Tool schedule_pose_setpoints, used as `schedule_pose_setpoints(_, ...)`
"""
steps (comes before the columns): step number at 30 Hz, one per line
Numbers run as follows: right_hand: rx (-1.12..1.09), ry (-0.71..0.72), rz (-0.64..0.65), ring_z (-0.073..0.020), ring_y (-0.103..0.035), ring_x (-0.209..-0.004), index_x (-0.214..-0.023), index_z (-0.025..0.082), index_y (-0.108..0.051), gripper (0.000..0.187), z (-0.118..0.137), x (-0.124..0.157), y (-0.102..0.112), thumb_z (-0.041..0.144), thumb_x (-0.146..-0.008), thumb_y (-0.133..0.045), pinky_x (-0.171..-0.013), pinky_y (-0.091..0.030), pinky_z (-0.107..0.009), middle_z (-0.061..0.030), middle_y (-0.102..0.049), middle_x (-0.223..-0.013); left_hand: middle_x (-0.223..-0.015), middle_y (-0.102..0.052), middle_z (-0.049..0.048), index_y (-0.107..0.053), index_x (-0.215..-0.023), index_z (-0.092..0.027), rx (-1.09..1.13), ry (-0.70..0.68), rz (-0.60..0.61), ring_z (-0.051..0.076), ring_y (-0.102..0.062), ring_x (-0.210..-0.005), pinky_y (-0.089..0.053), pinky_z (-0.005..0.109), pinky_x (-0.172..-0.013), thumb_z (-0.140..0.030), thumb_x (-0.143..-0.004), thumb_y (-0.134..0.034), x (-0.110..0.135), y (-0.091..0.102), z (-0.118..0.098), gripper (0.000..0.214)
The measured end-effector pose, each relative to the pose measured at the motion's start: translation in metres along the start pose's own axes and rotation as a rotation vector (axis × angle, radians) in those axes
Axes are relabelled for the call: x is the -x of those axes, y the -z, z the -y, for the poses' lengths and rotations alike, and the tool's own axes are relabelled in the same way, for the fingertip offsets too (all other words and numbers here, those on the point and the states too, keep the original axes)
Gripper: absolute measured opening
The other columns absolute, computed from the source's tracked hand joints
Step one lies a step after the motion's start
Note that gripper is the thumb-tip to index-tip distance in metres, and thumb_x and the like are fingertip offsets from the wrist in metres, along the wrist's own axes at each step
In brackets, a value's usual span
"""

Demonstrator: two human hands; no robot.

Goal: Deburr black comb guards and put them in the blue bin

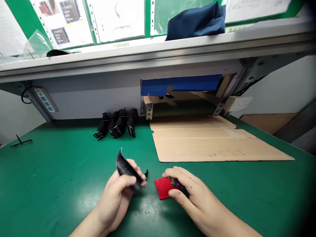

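My left hand (118, 194) is closed around a black curved plastic comb piece (128, 169), held just above the green table (61, 177). My right hand (190, 194) rests to its right, fingers curled over a small dark object (178, 186) lying at the edge of a red square pad (163, 188). The dark object is mostly hidden under the fingers. The two hands are close together near the table's front edge.
A cluster of several black comb attachments (117, 126) lies at the back of the table. A flattened cardboard sheet (209, 141) covers the right side, below a blue-topped opening (181, 84). A small black tool (21, 142) lies far left. A dark blue cloth (197, 21) sits on the shelf above.
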State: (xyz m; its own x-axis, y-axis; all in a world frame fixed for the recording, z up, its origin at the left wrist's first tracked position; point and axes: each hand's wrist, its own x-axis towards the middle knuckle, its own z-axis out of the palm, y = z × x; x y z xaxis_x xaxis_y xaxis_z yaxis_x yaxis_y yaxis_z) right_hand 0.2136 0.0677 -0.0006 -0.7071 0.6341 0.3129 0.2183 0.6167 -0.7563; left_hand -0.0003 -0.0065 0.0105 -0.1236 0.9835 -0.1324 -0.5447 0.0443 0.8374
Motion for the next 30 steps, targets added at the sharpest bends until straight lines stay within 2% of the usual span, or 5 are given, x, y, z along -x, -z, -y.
schedule_pose_setpoints(4, 0.145, 0.009, -0.001, -0.0205, -0.045, -0.073, -0.083, 0.02, -0.053, 0.048, -0.005, -0.002, -0.007, 0.054, -0.11, -0.031, -0.066, -0.033, -0.031, -0.0001, -0.049, -0.08, -0.074, -0.049, -0.0019, -0.051, -0.081, -0.021, -0.678, -0.11, -0.149, 0.015, -0.046, -0.072, -0.038, 0.029, -0.07, -0.025, -0.084, -0.049, -0.01, 0.006, -0.006, 0.005)
schedule_pose_setpoints(10, 0.15, -0.015, -0.033, -0.0198, -0.045, -0.067, -0.071, 0.019, -0.049, 0.06, -0.004, -0.004, -0.013, 0.067, -0.104, -0.036, -0.06, -0.033, -0.03, 0.0007, -0.048, -0.072, -0.1, -0.061, 0.0054, -0.065, -0.106, -0.026, -1.646, -0.249, -0.024, 0.028, -0.051, -0.094, -0.036, 0.042, -0.083, -0.028, -0.074, -0.07, -0.015, 0.017, 0.003, 0.033)
schedule_pose_setpoints(12, 0.131, -0.024, -0.042, -0.0198, -0.048, -0.072, -0.081, 0.02, -0.053, 0.055, -0.002, -0.004, -0.013, 0.066, -0.105, -0.036, -0.065, -0.036, -0.03, 0.0007, -0.051, -0.079, -0.097, -0.063, 0.005, -0.068, -0.1, -0.025, -1.505, -0.227, 0.01, 0.028, -0.053, -0.093, -0.037, 0.041, -0.083, -0.025, -0.075, -0.07, -0.013, 0.015, 0.003, 0.026)
schedule_pose_setpoints(19, 0.271, 0.087, -0.124, -0.0256, -0.044, -0.078, -0.108, 0.022, -0.052, 0.056, 0.005, 0.001, -0.015, 0.073, -0.102, -0.028, -0.068, -0.034, -0.034, -0.0031, -0.048, -0.09, -0.122, -0.06, 0.008, -0.053, -0.123, -0.021, -0.039, -0.074, 0.015, 0.024, -0.054, -0.113, -0.041, 0.036, -0.097, -0.044, -0.084, -0.064, 0.008, -0.01, 0.015, 0.046)
schedule_pose_setpoints(30, 0.518, 0.149, -0.18, -0.0232, -0.037, -0.067, -0.089, 0.017, -0.052, 0.071, 0.012, -0.001, -0.014, 0.07, -0.102, -0.006, -0.061, -0.021, -0.03, -0.0026, -0.042, -0.08, -0.114, -0.067, 0.0119, -0.061, -0.112, -0.019, 0.11, -0.111, -0.03, 0.025, -0.06, -0.11, -0.045, 0.036, -0.098, -0.04, -0.07, -0.08, 0.016, -0.017, 0.029, 0.051)
